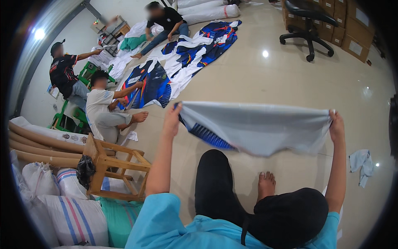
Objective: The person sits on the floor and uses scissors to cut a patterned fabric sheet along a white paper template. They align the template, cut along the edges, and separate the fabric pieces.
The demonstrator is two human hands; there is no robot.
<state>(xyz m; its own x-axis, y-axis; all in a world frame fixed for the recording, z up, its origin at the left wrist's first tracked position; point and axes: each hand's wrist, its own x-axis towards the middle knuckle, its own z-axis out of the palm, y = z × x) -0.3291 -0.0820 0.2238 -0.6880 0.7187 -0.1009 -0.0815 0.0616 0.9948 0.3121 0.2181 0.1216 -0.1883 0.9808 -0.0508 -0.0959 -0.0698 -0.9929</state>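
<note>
A piece of printed fabric (257,124) is stretched taut between my two raised hands, its pale grey-white back facing me. At the lower left it folds over and shows a dark blue patterned face. My left hand (172,120) pinches the upper left corner, and my right hand (337,126) closes on the upper right corner. The lower edge hangs loose in a curve and is slightly blurred. Beneath the cloth are my bent legs in black and one bare foot (266,184) on the floor.
Printed cloth panels (153,85) lie ahead on the tiled floor (265,79), with several people around them. To my left stand a wooden stool (112,166), cardboard tubes (45,145) and stuffed sacks (74,216). A fabric scrap (362,164) lies right; an office chair (309,25) and cartons (352,33) stand far right.
</note>
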